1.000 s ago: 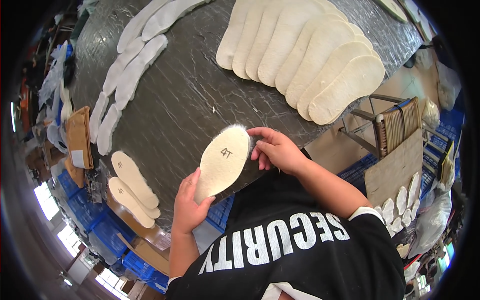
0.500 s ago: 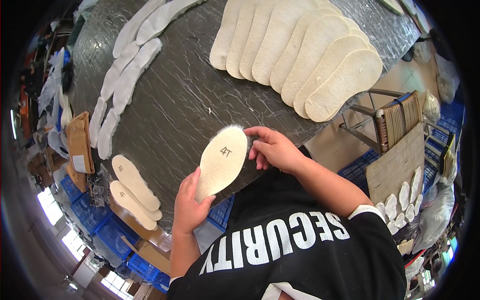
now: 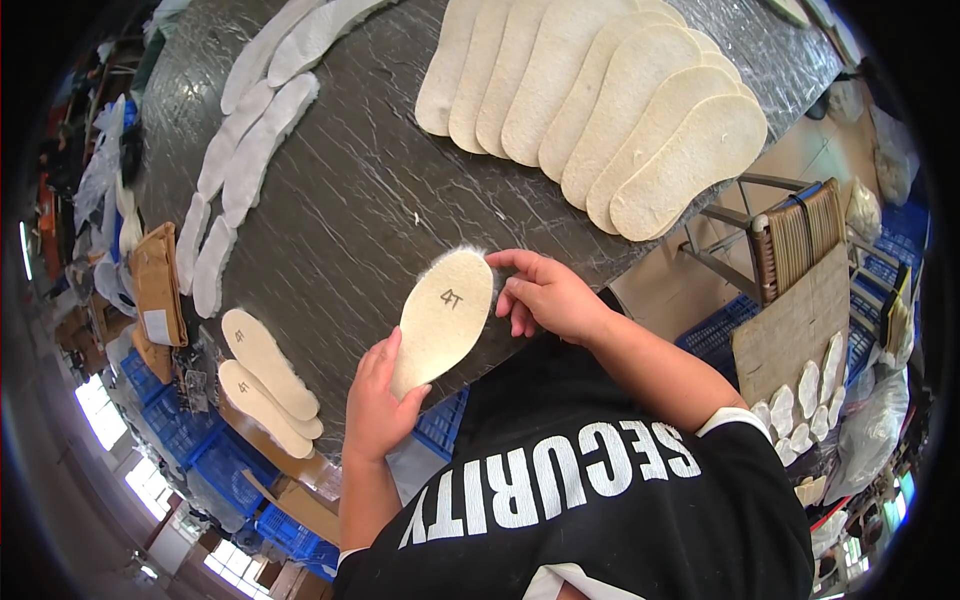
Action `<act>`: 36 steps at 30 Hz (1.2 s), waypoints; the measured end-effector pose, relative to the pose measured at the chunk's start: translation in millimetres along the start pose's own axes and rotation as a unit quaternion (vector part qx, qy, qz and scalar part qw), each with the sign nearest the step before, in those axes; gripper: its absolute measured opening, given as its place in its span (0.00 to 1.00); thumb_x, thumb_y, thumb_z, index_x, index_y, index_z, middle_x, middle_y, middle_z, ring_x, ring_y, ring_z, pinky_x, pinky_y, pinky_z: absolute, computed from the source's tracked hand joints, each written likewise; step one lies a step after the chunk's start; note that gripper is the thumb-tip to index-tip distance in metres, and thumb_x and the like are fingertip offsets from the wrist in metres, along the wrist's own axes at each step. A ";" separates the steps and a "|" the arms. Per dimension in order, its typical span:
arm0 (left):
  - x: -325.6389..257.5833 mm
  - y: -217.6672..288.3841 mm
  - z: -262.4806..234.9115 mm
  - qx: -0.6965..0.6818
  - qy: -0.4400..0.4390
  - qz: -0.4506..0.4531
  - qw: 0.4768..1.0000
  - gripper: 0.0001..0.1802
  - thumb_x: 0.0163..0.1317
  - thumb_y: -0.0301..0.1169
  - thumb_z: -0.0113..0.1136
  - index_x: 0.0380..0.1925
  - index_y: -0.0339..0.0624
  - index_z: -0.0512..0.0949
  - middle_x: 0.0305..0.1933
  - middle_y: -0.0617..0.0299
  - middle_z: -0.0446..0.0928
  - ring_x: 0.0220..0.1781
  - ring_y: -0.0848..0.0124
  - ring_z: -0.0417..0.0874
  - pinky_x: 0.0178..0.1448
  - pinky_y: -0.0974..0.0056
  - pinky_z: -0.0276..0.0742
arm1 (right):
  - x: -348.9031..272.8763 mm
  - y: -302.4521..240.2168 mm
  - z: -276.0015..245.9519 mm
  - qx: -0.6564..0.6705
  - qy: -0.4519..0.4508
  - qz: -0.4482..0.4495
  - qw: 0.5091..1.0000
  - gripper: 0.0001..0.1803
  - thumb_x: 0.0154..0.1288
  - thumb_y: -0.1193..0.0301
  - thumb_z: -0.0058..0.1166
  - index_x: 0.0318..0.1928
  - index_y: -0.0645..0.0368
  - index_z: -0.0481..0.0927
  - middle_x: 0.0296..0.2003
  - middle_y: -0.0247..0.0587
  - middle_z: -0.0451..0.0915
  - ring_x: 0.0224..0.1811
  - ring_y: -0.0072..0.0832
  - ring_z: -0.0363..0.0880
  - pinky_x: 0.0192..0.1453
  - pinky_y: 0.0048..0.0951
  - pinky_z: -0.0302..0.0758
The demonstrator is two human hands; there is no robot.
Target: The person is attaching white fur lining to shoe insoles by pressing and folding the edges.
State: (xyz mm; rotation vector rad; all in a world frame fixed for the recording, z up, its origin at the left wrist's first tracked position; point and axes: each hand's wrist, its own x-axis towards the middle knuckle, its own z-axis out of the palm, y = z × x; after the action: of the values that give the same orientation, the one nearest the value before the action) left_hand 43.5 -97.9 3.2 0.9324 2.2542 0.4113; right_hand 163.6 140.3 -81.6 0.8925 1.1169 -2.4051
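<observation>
My left hand (image 3: 378, 408) grasps the narrow end of a cream insole (image 3: 447, 315). My right hand (image 3: 550, 298) is loosely curled, released, index fingertip just beside the insole's wide end; fanned insoles (image 3: 690, 160) lie beyond those fingers

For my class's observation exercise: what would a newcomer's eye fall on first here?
Probably the cream insole at the picture's centre, held low by the left hand, the right hand near its top. Next, the fan of overlapping insoles at upper right on the dark table.
</observation>
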 end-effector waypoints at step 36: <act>-17.6 -36.3 -11.8 -0.126 0.039 -0.140 0.981 0.21 0.52 0.31 0.68 0.46 0.37 0.76 0.42 0.51 0.80 0.43 0.50 0.82 0.46 0.59 0.77 | 18.5 -23.5 29.6 -0.702 -0.035 -0.289 0.650 0.52 0.31 0.57 0.75 0.65 0.40 0.69 0.65 0.39 0.66 0.68 0.43 0.62 0.72 0.61 0.47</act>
State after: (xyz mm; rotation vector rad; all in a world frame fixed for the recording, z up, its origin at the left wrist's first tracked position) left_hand 26.3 -136.2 1.6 0.4683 2.2937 0.5954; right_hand 125.4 131.4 -66.2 -0.1732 2.7626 -0.9879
